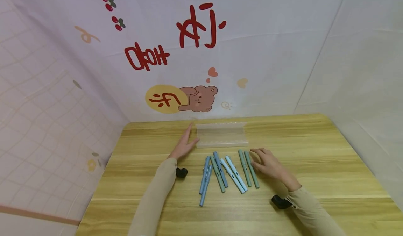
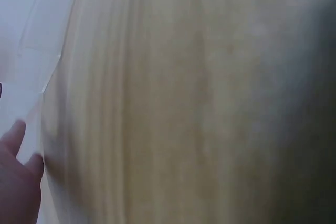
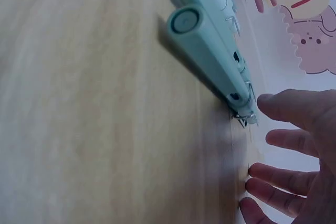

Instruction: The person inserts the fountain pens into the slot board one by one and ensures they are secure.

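1. Left hand (image 1: 183, 145) rests flat, fingers straight and together, at the left end of the clear plastic case (image 1: 221, 135) on the bench (image 1: 315, 152); whether it touches the case is unclear.
2. Right hand (image 1: 270, 164), fingers loosely spread and holding nothing, lies just beside the two green pens (image 1: 248, 167).
3. Judged step: reaching to pick a pen. Next move calls for pinching one green barrel free of its neighbour.
4. Pens (image 1: 225, 173) lie mid-bench, long axes running near-to-far, slightly fanned.

Upside-down red characters on backdrop (image 1: 176, 36)
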Available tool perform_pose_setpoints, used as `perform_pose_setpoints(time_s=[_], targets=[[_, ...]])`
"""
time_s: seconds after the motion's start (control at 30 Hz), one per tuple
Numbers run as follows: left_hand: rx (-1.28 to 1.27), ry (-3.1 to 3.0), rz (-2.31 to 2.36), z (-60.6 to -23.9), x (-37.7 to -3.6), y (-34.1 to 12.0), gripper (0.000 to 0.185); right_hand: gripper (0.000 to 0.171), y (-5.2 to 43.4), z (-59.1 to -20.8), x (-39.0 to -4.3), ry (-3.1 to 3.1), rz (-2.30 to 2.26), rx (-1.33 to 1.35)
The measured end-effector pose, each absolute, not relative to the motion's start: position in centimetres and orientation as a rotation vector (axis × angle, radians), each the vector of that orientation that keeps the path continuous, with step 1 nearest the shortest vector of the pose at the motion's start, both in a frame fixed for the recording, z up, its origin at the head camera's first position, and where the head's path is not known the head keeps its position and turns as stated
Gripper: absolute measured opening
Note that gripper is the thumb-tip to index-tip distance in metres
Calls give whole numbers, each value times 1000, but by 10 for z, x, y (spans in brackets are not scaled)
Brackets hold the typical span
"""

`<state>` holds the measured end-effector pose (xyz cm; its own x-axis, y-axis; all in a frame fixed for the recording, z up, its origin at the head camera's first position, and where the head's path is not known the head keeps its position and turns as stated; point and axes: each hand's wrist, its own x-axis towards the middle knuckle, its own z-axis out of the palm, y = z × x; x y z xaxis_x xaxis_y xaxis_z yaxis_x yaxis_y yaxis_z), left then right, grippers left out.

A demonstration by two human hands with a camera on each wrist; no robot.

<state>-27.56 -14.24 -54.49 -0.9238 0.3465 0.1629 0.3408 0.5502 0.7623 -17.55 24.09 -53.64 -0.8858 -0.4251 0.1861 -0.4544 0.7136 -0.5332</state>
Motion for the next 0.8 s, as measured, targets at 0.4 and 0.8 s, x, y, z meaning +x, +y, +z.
perform_pose_setpoints(time_s=[0.4, 0.8], targets=[[720, 2501, 1571, -547, -288, -146, 90, 54, 239, -534, -176, -2894, 976, 661], [698, 2419, 1582, -541, -286, -145, 97, 57, 233, -536, -176, -2924, 961, 613]])
